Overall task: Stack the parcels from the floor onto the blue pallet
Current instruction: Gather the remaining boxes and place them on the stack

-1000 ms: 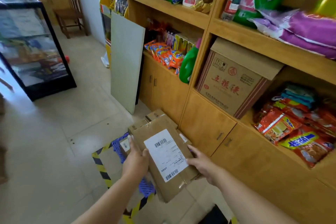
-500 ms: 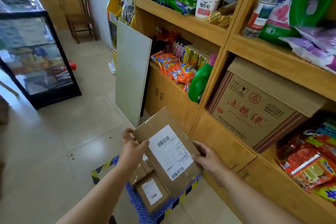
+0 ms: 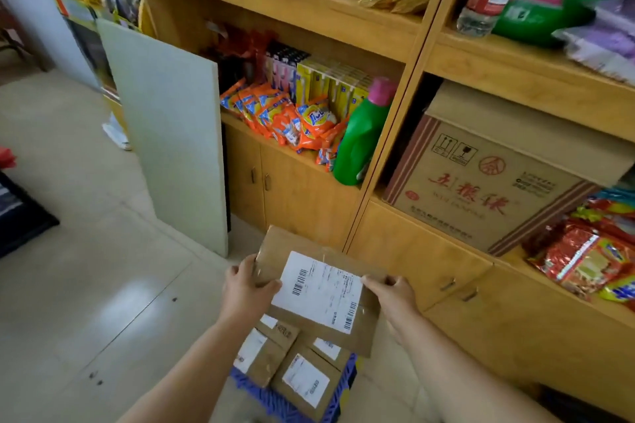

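I hold the big parcel [image 3: 319,288] between both hands: my left hand [image 3: 245,288] grips its left edge with the thumb on top, and my right hand [image 3: 391,292] grips the right edge with curled fingers. Its long axis runs from left to right between my hands, label up, and it hangs in the air just above and behind the small parcels [image 3: 292,364] that already lie on the blue pallet [image 3: 271,398]. So the way to go is down and a little toward me; both hands are equally near. Compared with half a second ago, the parcel has turned from diagonal to more crosswise, and the shelf looks closer.
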Demonstrator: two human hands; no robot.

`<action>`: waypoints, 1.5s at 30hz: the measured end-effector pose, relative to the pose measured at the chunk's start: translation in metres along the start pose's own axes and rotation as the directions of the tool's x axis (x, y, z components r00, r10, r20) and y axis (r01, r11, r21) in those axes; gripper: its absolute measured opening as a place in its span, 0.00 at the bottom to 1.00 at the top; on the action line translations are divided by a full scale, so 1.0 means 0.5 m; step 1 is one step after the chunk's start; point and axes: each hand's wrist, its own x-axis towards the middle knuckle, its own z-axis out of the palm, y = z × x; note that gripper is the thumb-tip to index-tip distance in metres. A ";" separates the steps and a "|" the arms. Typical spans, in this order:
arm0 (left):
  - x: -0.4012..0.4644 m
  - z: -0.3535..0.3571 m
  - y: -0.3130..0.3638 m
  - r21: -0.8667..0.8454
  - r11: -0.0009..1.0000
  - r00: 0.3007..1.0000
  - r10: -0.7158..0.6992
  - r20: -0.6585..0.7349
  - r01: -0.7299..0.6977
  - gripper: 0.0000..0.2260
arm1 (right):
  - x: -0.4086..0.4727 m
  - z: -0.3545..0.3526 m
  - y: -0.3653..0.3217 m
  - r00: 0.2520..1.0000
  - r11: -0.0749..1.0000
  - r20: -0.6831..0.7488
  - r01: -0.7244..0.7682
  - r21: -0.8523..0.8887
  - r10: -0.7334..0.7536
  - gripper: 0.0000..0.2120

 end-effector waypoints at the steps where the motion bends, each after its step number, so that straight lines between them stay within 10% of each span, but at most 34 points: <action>1: 0.021 -0.002 -0.005 0.048 0.999 1.000 0.007 0.028 -0.008 0.28 | 0.008 0.012 0.019 1.000 1.000 -0.003 -0.027 0.010 0.027 0.15; 8: 0.122 0.097 -0.055 0.144 0.989 0.973 -0.053 0.226 0.020 0.26 | 0.080 0.031 0.183 0.957 0.955 0.000 -0.289 0.064 0.290 0.34; 20: 0.350 0.446 -0.198 0.162 0.980 0.905 -0.174 0.387 0.119 0.17 | 0.424 -0.034 0.380 0.917 0.939 -0.225 -0.342 -0.018 0.330 0.42; 39: 0.657 0.811 -0.356 0.126 0.992 0.886 -0.058 0.460 0.000 0.15 | 0.875 -0.036 0.637 0.902 0.918 -0.205 -0.395 -0.033 0.381 0.23; 45: 0.596 0.814 -0.403 0.216 0.961 0.878 -0.248 0.410 0.170 0.24 | 0.891 -0.048 0.622 0.920 0.935 -0.237 -0.342 -0.092 0.313 0.18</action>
